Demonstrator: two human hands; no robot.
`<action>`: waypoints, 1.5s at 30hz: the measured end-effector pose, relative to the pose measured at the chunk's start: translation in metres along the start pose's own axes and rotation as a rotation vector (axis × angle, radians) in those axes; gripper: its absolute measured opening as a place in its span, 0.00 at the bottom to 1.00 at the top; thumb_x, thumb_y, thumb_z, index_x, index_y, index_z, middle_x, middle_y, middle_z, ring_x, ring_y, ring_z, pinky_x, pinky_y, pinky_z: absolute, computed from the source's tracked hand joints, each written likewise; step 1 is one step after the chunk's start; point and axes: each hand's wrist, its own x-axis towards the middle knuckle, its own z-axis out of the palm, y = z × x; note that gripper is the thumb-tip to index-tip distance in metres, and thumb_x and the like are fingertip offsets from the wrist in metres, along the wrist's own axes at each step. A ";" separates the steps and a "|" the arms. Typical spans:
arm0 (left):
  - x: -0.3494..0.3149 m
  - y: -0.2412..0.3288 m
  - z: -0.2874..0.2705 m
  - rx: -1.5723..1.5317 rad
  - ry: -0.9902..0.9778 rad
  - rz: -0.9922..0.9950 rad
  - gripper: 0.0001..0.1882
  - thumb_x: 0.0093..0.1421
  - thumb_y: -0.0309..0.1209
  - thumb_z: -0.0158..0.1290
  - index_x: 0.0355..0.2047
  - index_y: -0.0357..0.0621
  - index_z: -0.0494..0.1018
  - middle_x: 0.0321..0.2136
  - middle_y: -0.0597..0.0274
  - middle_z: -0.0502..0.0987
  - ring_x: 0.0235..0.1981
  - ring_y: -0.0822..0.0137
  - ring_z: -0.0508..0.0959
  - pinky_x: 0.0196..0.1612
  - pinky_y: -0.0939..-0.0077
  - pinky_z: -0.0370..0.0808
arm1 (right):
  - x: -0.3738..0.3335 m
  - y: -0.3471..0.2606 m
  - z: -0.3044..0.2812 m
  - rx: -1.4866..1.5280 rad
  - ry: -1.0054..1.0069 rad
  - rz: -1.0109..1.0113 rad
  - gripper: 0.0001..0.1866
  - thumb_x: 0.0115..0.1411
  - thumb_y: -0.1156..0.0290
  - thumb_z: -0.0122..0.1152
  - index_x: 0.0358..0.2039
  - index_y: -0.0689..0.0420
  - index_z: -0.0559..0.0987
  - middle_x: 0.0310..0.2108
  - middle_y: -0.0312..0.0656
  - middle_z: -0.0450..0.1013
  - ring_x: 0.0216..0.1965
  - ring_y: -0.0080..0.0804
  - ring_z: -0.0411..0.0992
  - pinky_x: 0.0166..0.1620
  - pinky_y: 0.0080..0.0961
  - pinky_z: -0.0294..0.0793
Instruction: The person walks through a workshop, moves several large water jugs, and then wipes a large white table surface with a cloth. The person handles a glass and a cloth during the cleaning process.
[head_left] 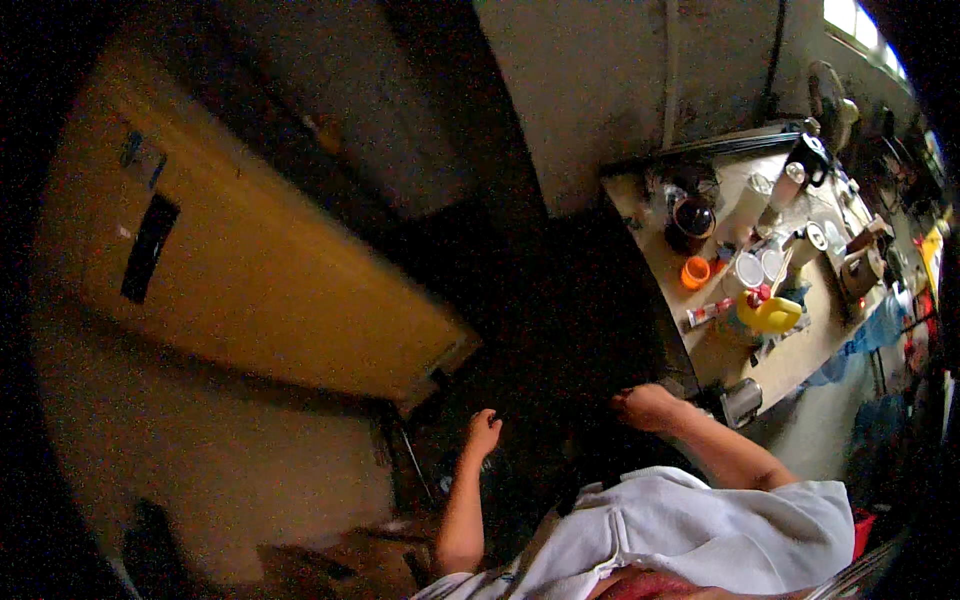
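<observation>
I take the cluttered tan wooden workbench (790, 370) as my landmark; every position below is given against it. My right hand (648, 405) sits at the bench's near dark edge, knuckles up and fingers curled into a loose fist; I judge it is bracing on or gripping that edge for support, though the shadow there hides what, if anything, is inside the fist, so I cannot tell. Just beside that hand, on the bench corner, stands a small shiny metal cup (741, 400). My left hand (484, 433) is well apart from the bench, lowered into the dark gap between it and a large flat yellow board (250, 270) that leans at a slant; the fingers look bent and held together, but whether they are clasping something is lost in the darkness. Farther along the bench top lie a yellow plastic jug (770, 314), an orange round cap (696, 272), a white lidded tub (746, 270) and a dark round pot (692, 220), crowded together, probably just parked within reach. Beyond the bench's far end rises a grey plaster wall (600, 90).
</observation>
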 end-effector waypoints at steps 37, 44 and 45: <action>0.509 0.721 -0.293 1.117 0.583 1.172 0.08 0.49 0.37 0.51 0.32 0.61 0.73 0.28 0.70 0.72 0.27 0.67 0.69 0.32 0.65 0.64 | 0.045 0.515 -0.920 1.119 1.528 -0.533 0.19 0.54 0.66 0.53 0.43 0.63 0.69 0.31 0.45 0.74 0.29 0.34 0.74 0.30 0.25 0.76; 0.533 0.686 -0.286 0.806 1.072 1.673 0.11 0.46 0.35 0.55 0.33 0.62 0.70 0.34 0.75 0.69 0.36 0.67 0.65 0.39 0.63 0.62 | 0.064 0.523 -0.958 1.101 1.819 -0.621 0.19 0.53 0.72 0.53 0.47 0.60 0.67 0.36 0.43 0.72 0.33 0.32 0.72 0.36 0.27 0.74; 0.534 0.685 -0.287 0.783 1.093 1.685 0.11 0.47 0.34 0.54 0.33 0.63 0.70 0.35 0.75 0.69 0.37 0.66 0.65 0.39 0.62 0.62 | 0.065 0.524 -0.958 1.022 1.888 -0.664 0.20 0.53 0.71 0.54 0.48 0.60 0.67 0.37 0.42 0.71 0.34 0.31 0.72 0.37 0.28 0.73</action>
